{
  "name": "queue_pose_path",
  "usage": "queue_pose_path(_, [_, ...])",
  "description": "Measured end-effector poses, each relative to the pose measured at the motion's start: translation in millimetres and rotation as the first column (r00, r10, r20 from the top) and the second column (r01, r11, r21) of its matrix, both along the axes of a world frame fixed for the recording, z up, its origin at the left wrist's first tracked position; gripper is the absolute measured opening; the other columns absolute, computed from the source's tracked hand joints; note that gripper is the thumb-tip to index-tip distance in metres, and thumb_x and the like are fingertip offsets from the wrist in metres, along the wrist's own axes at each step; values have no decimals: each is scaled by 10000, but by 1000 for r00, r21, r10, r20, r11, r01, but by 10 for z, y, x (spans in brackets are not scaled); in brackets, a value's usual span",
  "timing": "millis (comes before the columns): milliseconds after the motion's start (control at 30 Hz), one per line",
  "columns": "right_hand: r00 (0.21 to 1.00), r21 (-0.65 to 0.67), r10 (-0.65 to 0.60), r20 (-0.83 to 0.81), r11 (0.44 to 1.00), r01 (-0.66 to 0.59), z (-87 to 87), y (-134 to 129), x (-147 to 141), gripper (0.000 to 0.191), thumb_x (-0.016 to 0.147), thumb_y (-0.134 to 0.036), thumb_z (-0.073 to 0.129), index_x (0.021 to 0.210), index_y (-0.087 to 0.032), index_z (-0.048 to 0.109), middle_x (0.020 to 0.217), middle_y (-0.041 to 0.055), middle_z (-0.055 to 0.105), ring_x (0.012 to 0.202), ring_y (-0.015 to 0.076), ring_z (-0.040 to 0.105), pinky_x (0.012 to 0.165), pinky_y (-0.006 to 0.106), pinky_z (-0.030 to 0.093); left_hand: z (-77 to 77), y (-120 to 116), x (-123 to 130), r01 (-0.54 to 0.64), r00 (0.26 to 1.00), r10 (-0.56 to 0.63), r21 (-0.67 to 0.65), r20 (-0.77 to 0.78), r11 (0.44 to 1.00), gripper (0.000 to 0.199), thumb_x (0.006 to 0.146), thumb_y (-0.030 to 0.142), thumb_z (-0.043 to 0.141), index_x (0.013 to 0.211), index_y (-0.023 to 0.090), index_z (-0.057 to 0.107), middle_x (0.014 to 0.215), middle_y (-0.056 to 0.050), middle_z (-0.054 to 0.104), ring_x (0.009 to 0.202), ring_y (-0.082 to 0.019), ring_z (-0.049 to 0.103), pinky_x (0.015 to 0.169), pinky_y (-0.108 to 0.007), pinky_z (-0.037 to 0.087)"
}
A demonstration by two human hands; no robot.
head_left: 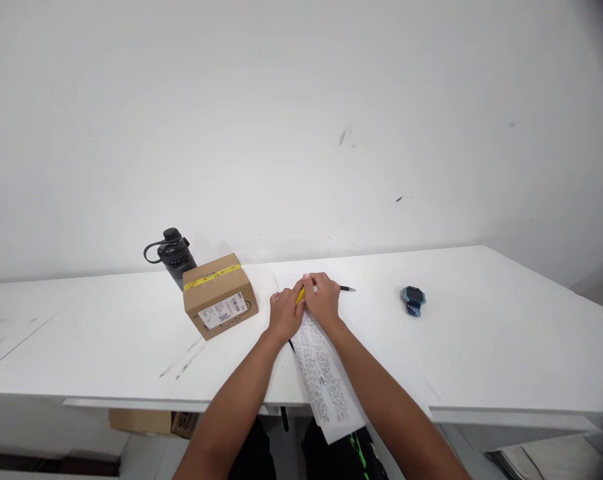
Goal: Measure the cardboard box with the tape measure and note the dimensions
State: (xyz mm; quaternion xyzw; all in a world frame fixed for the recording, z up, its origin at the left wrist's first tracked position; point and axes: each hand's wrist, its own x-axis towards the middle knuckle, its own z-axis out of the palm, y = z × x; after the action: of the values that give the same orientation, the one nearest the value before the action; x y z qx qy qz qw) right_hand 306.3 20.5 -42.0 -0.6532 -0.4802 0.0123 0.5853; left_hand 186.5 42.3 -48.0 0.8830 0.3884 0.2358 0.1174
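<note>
My left hand (286, 313) and my right hand (323, 298) meet over the top of a sheet of paper (324, 380) covered in dense small marks. A slim yellow object (300, 295) shows between them, and the fingers of both hands are closed around it. Its exact kind is partly hidden. Just right of my right hand, a black pen (348, 289) with a silver tip pokes out on the table. The lower end of the paper hangs over the table's front edge. Under my left wrist a thin dark item (291, 345) peeks out.
A taped cardboard box (221, 295) with a label stands left of my hands on the white table (106, 333). Behind it leans a black bottle (175, 255). A blue-and-black strapped device (413, 300) lies to the right. The white wall (301, 133) rises behind the table.
</note>
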Motion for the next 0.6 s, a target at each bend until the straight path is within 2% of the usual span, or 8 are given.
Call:
queue_pose_path(100, [990, -85, 82, -113, 992, -91, 26, -3, 86, 394, 897, -549, 471, 950, -204, 653, 794, 34, 675, 710, 194, 598, 818, 374, 431, 25, -19, 3, 7, 1000, -7, 11, -16, 1000, 516, 985, 348, 329, 1496, 283, 295, 1050, -58, 640, 1072, -232, 556, 1024, -457, 324])
queue_pose_path(200, [973, -61, 199, -114, 976, -207, 3, 23, 153, 412, 931, -542, 395, 939, -215, 645, 886, 56, 689, 803, 210, 619, 766, 344, 459, 39, -33, 7, 18, 1000, -18, 14, -13, 1000, 506, 991, 347, 318, 1495, 301, 291, 1074, -54, 640, 1078, -229, 555, 1035, -467, 314])
queue_pose_path(267, [977, -36, 208, -46, 977, -210, -24, 44, 180, 437, 961, -523, 313, 913, -220, 625, 944, 70, 686, 861, 216, 617, 777, 344, 462, 35, -37, 9, 22, 1000, -22, 11, -13, 1000, 502, 991, 343, 329, 1490, 307, 298, 1105, -52, 638, 1084, -224, 556, 1058, -475, 293])
queue_pose_path(400, [987, -92, 159, 13, 983, -157, -54, 70, 219, 489, 972, -546, 237, 846, -227, 585, 805, 55, 656, 744, 207, 594, 696, 333, 448, 7, -33, 11, 35, 999, -35, 21, -17, 999, 496, 987, 347, 358, 1480, 318, 315, 1154, -50, 632, 1106, -215, 556, 1097, -480, 255])
queue_pose_path(500, [986, -119, 161, -50, 979, -166, -55, 74, 239, 465, 963, -545, 260, 822, -228, 570, 734, 37, 644, 679, 197, 584, 656, 322, 433, -8, -24, 11, 38, 999, -37, 38, -18, 999, 484, 987, 350, 368, 1468, 320, 329, 1183, -48, 629, 1114, -211, 556, 1096, -477, 258])
queue_pose_path(600, [968, -104, 203, -147, 970, -219, -55, 69, 249, 428, 951, -531, 304, 799, -228, 566, 742, 34, 660, 689, 191, 593, 651, 312, 437, -6, -23, 11, 37, 999, -36, 42, -18, 998, 480, 989, 349, 367, 1466, 317, 326, 1189, -45, 629, 1117, -207, 555, 1096, -473, 263])
